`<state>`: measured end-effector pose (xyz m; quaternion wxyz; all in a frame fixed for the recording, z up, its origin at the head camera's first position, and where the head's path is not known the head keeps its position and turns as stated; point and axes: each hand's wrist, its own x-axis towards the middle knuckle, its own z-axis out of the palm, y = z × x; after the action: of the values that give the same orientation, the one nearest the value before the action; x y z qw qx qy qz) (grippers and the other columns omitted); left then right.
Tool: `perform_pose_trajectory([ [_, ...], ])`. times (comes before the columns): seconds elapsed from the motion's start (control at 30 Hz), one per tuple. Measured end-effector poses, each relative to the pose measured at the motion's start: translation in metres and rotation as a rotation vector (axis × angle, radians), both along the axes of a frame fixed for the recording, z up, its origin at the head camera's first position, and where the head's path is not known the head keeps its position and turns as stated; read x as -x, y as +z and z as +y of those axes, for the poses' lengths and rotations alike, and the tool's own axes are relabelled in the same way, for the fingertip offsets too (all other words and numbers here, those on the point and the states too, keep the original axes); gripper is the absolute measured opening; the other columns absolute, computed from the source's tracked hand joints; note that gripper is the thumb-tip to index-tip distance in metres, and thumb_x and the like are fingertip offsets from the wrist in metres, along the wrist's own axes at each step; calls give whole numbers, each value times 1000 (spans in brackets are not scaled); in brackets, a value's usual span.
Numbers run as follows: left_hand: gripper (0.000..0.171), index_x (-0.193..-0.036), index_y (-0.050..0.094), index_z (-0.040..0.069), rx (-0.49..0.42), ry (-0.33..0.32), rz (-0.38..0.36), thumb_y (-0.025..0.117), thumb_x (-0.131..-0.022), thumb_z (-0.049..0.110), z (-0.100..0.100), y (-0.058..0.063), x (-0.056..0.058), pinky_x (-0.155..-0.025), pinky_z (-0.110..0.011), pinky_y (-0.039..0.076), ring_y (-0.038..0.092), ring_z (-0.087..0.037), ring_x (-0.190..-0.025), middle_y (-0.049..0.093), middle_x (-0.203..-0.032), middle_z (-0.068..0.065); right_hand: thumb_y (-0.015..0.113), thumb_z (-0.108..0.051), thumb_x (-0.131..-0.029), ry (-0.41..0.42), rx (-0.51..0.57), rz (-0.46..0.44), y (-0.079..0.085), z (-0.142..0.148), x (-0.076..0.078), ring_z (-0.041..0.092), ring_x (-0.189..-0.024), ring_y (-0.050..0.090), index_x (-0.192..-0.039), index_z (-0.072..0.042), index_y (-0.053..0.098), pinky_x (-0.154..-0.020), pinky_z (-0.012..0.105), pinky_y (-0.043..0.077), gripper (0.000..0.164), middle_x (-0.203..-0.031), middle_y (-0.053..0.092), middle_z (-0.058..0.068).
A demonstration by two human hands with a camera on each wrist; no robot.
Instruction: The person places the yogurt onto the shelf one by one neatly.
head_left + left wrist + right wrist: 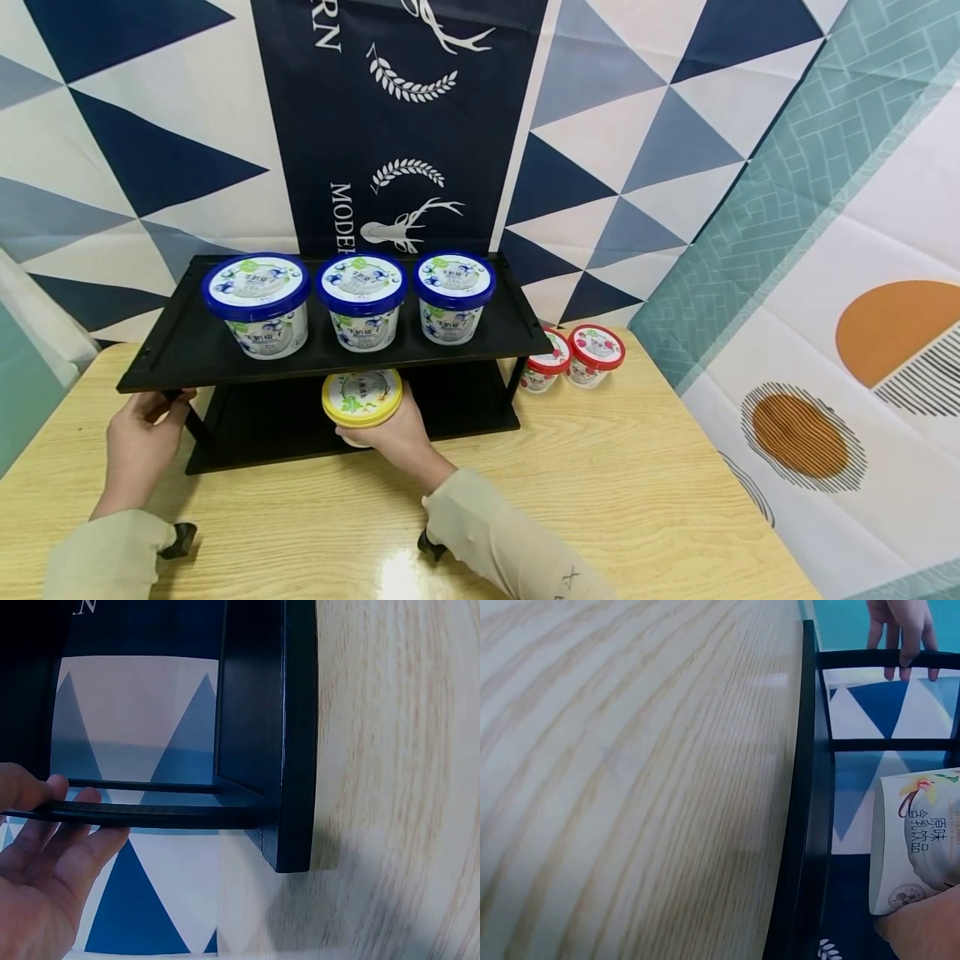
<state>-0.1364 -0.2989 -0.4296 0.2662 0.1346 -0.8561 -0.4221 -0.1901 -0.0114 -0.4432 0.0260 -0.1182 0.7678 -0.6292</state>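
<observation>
A black two-tier shelf (176,346) stands on the table. My left hand (141,446) grips its front left post (180,818), thumb on one side and fingers on the other, as the left wrist view shows. Over the lower tier, near its middle, my right hand (405,440) holds a white paper tub with a yellow lid (363,397), fingers round its side. The tub's printed wall (922,832) shows in the right wrist view; whether its base touches the board I cannot tell. Three blue-lidded tubs (362,287) stand in a row on the upper tier.
Two red-lidded tubs (595,354) stand on the table beyond the shelf's right end, one partly hidden by it. A patterned cloth (585,167) hangs behind. Light wooden table top (315,525) stretches in front of the shelf.
</observation>
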Motion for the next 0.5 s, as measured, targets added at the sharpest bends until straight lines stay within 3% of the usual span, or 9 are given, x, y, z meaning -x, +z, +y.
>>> perform_pose_trajectory([
  [0.3, 21, -108, 59, 0, 3, 1, -21, 50, -94, 14, 0, 0, 0, -69, 4, 35, 38, 26, -80, 42, -81, 40, 88, -20, -60, -4, -5, 4, -1, -9, -1, 13, -114, 52, -134, -19, 38, -101, 27, 43, 90, -122, 51, -3],
  [0.5, 19, -106, 59, -1, 1, 4, 3, 50, -93, 11, 2, 1, 0, -69, 5, 34, 40, 26, -79, 43, -78, 41, 88, -21, -60, -15, -37, 8, -4, -13, -2, 13, -113, 52, -134, -19, 38, -100, 27, 44, 89, -121, 51, -4],
])
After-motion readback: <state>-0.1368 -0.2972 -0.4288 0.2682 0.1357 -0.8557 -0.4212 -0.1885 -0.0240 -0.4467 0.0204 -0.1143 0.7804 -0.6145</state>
